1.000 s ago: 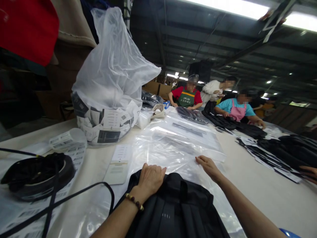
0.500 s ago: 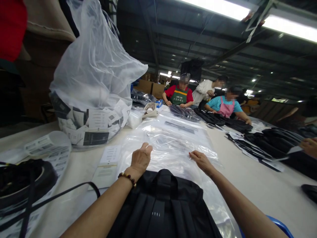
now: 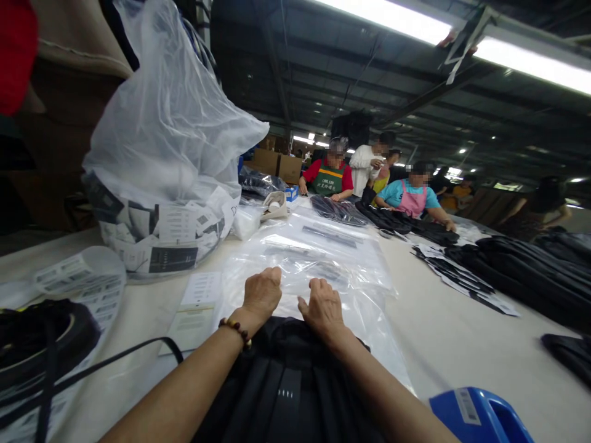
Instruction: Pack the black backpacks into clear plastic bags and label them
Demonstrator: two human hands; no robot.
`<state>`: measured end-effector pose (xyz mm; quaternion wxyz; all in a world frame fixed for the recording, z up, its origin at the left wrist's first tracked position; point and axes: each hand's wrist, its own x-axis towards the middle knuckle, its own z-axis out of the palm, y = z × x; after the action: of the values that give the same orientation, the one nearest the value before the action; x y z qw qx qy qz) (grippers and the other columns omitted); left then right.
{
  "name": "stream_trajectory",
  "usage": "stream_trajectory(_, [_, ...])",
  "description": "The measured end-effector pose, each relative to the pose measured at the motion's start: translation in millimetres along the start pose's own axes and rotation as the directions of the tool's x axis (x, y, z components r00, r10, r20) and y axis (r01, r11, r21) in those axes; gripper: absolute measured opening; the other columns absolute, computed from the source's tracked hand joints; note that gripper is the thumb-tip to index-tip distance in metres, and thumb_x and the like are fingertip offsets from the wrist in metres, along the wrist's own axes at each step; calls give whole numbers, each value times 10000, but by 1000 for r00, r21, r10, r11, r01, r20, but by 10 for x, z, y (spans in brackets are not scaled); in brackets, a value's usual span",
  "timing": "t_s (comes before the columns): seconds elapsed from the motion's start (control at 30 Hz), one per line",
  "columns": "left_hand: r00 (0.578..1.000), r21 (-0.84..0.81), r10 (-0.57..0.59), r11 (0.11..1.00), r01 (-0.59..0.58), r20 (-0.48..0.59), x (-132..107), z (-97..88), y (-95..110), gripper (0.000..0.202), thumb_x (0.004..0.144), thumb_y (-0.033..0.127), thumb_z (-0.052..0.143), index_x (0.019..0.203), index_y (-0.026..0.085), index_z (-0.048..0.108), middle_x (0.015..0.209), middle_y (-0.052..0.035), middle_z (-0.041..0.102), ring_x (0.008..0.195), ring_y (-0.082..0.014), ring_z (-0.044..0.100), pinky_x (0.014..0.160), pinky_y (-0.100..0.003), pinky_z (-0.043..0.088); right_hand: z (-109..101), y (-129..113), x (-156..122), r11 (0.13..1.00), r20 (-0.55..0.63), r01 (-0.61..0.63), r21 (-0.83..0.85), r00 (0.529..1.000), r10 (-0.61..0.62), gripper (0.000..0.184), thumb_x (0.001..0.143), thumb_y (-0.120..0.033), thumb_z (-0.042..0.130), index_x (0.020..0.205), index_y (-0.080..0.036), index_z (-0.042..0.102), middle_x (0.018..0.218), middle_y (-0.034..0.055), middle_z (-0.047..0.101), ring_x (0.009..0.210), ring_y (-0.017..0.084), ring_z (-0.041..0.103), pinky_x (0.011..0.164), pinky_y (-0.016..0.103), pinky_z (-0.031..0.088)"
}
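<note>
A black backpack [image 3: 289, 394] with straps and a small label lies in front of me, its top end toward a flat clear plastic bag [image 3: 369, 344] on the table. At the backpack's upper left, my left hand [image 3: 262, 295] is closed in a fist at the plastic bag, seemingly gripping its edge; the fingertips are hidden. My right hand [image 3: 323, 307] is over the top of the backpack, fingers loosely bent and thumb apart, with nothing visible in it. Beneath both hands, more clear plastic bags [image 3: 341, 246] are layered.
A big clear sack of tags [image 3: 175, 227] stands at left, near a printed label strip [image 3: 106, 295] and a black strap roll [image 3: 78, 338]. Cards [image 3: 196, 307] lie beside the bags. A blue plastic object [image 3: 475, 418] is front right. Black goods [image 3: 512, 264] and co-workers [image 3: 410, 197] are beyond.
My right hand has moved left from the bag's right side to above the backpack's top, and its pinch has loosened. My left hand stays about where it was, still closed.
</note>
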<state>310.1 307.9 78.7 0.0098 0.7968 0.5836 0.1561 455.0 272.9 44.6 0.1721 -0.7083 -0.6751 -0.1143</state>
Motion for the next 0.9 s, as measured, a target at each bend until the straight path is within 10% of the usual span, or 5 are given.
stream_trajectory(0.13, [999, 14, -22, 1000, 22, 37, -22, -42, -23, 195, 799, 97, 413, 886, 175, 568, 900, -90, 667, 879, -223, 637, 671, -281, 422, 12, 154, 14, 998, -14, 47, 33, 999, -47, 129, 807, -95, 434, 804, -171, 539, 843, 97, 600, 784, 221, 536, 697, 330, 322])
stream_trajectory(0.37, [985, -47, 56, 998, -49, 162, -100, -129, 29, 137, 706, 94, 471, 790, 184, 530, 775, -66, 659, 799, -213, 634, 615, -257, 396, -162, 2, -51, 994, -42, 65, 86, 997, -61, 91, 794, -168, 485, 848, -177, 557, 872, 65, 615, 853, 202, 544, 737, 309, 357])
stream_trajectory(0.5, [976, -100, 112, 991, -95, 185, -131, -106, 20, 72, 716, 138, 437, 734, 202, 463, 738, -46, 630, 771, -216, 622, 593, -264, 370, -228, -194, -79, 974, -70, 148, 170, 988, -138, 374, 712, -338, 642, 1051, -227, 529, 1053, 6, 611, 986, 170, 530, 809, 285, 379])
stream_trajectory(0.9, [981, -197, 148, 973, -121, 129, -262, -89, 97, 194, 807, 286, 355, 630, 219, 398, 642, -18, 585, 669, -190, 594, 628, -277, 395, -152, -79, -104, 975, 12, 198, -98, 980, -198, 84, 823, -197, 484, 848, -176, 561, 815, 76, 620, 770, 218, 544, 687, 345, 363])
